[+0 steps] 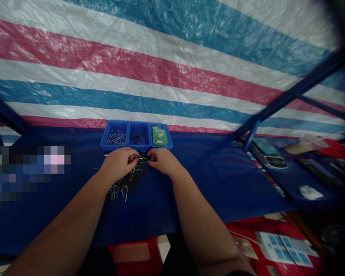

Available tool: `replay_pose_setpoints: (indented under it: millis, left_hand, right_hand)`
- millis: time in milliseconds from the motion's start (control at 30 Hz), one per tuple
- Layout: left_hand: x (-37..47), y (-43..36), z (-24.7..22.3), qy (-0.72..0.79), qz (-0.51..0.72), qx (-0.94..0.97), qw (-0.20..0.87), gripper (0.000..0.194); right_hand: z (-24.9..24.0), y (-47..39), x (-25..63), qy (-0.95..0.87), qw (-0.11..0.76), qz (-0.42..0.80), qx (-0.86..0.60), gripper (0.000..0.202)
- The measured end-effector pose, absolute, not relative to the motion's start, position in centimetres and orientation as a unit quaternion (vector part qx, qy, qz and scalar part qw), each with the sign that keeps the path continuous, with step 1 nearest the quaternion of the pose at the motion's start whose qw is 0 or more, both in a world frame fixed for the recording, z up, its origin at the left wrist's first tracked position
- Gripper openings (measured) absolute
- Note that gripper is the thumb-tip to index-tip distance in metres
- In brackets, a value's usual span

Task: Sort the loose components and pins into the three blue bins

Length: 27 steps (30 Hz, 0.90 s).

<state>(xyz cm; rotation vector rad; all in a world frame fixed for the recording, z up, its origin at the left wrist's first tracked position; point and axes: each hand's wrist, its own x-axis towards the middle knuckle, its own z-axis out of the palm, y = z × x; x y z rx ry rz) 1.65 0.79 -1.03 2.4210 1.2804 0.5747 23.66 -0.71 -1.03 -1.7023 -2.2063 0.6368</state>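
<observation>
A heap of thin, silver and black rivet-like pieces [125, 187] lies on the blue tabletop. Over its left and upper part is my left hand [116, 163], thumb and fingers closed at a few of the pieces; what they pinch is too small to make out. My right hand [163, 160] is at the heap's upper right edge with its fingers pinched together, their contents hidden. Just beyond both hands stands a blue three-part bin [115, 147]. Silver pieces [117, 138] lie in its left compartment, dark pieces [138, 138] in the middle one, and green packets [159, 136] in the right one.
A striped plastic sheet [161, 73] hangs behind the blue table [207, 184]. Blue metal frame bars [278, 101] rise at the right. Past them sit a digital scale [268, 153] and a crumpled white item [310, 192]. A red stool [135, 255] shows below the table edge.
</observation>
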Motion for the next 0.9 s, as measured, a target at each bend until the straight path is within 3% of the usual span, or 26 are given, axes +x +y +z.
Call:
replay_pose_setpoints:
  millis: [200, 567, 900]
  left_hand:
    - [2.0, 0.6, -1.4, 0.504, 0.155, 0.837, 0.147, 0.019]
    - [2.0, 0.5, -1.8, 0.512, 0.12, 0.843, 0.11, 0.017]
    - [2.3, 0.3, -1.0, 0.494, 0.232, 0.829, 0.124, 0.014]
  right_hand:
    - [-0.9, -0.7, 23.3, -0.775, 0.112, 0.206, -0.587, 0.012]
    - [-1.1, -1.2, 22.9, -0.804, 0.094, 0.186, -0.556, 0.013]
    - [1.4, -2.0, 22.8, -0.814, 0.276, 0.268, -0.435, 0.009]
